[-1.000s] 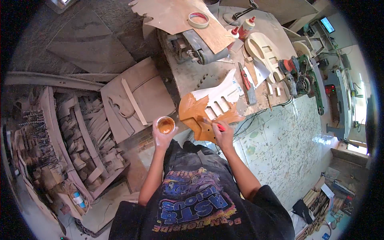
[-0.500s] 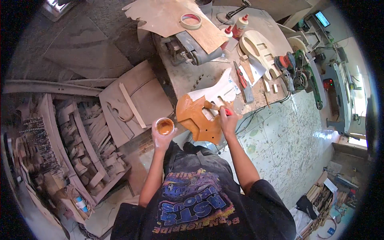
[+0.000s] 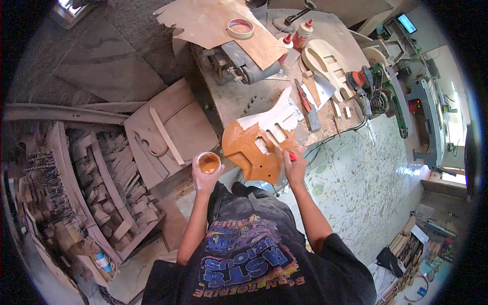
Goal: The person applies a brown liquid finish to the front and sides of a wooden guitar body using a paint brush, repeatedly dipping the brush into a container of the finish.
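Observation:
My left hand (image 3: 204,182) is wrapped round a small cup (image 3: 217,170) of orange-brown liquid, left of an electric guitar body (image 3: 243,148). Much of this body is coated orange-brown; its far end, with two pointed horns, is still pale. Cut-out cavities open through its middle, and small dark holes show near its closer edge. In my right hand (image 3: 296,172) is a paintbrush with a red handle (image 3: 293,157). The brush tip reaches over the body beside a cavity; whether it touches the wood I cannot tell.
Behind lies a bench (image 3: 315,133) with a bare wood guitar body (image 3: 317,53), glue bottles (image 3: 302,35), a tape roll (image 3: 240,29), a red-handled tool (image 3: 305,99) and a sander (image 3: 362,79). Shelves of wood offcuts (image 3: 109,198) stand left. A cable (image 3: 325,142) hangs off the bench edge.
My right hand and the paintbrush have moved slightly right and toward me. More of the guitar body's middle and right side is coated. The left hand keeps the cup nearly in place.

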Demonstrator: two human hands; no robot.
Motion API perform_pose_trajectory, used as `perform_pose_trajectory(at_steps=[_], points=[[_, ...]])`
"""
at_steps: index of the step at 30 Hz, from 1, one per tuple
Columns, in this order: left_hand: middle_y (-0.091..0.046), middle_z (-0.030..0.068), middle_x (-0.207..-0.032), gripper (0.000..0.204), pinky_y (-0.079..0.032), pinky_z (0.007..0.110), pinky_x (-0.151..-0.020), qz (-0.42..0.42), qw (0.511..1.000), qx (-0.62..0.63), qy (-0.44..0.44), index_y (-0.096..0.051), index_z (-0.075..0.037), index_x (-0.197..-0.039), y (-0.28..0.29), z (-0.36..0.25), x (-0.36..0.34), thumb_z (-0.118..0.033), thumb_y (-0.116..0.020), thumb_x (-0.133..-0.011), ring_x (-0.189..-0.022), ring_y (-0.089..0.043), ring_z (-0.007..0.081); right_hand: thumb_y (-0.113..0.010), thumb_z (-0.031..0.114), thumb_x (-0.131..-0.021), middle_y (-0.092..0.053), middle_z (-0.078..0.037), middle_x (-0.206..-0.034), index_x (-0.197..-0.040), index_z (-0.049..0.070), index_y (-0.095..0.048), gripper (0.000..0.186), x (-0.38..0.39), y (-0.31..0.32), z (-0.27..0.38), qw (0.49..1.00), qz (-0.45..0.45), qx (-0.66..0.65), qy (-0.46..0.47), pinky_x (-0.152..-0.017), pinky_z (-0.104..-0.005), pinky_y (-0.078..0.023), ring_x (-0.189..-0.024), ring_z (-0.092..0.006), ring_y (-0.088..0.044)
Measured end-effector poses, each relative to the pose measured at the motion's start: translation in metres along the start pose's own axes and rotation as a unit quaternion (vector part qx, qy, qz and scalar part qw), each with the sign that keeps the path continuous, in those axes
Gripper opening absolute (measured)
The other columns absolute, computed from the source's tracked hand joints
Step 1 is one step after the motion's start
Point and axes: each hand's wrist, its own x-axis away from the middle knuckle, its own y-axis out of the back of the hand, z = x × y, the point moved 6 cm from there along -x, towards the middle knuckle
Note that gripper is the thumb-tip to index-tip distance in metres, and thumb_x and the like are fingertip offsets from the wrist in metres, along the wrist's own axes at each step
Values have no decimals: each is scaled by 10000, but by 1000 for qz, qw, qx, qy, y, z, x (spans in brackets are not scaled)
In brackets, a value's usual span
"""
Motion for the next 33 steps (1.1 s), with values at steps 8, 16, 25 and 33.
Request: perform_pose_trajectory(at_steps=[8,16,25,33], points=[[-617,84,-1049,566,-491,342,-909,5,1000,11,-11,-550,-35,-1153,-1,-7,2,-93,-873,-692,-989,-609,196,-670,153,-906,-707,-125,-830,-955,-24,-710,187,-3,11,7,999,-28,-12,-27,-727,-296,-510,-773,-149,-652],[-598,76,-1043,569,-494,339,-905,2,1000,2,-23,-542,-33,-1144,5,-12,1,-97,-876,-688,-984,-604,186,-677,160,-914,-719,-138,-891,-983,-15,-719,193,20,59,-15,988,13,1,-154,-738,-323,-523,-783,-200,-676],[-589,75,-1048,566,-496,338,-902,37,999,7,-13,-539,-33,-1142,-6,-15,0,-97,-874,-691,-977,-604,187,-672,138,-908,-697,-169,-880,-983,16,-705,147,68,17,34,990,94,-17,108,-714,-389,-530,-786,-330,-674],[-604,75,-1045,557,-494,337,-901,62,998,13,-3,-539,-37,-1145,-18,-24,4,-85,-862,-695,-983,-607,182,-659,144,-919,-711,-144,-858,-949,11,-722,150,22,71,-68,992,-67,52,-93,-728,-337,-530,-790,-278,-687]])
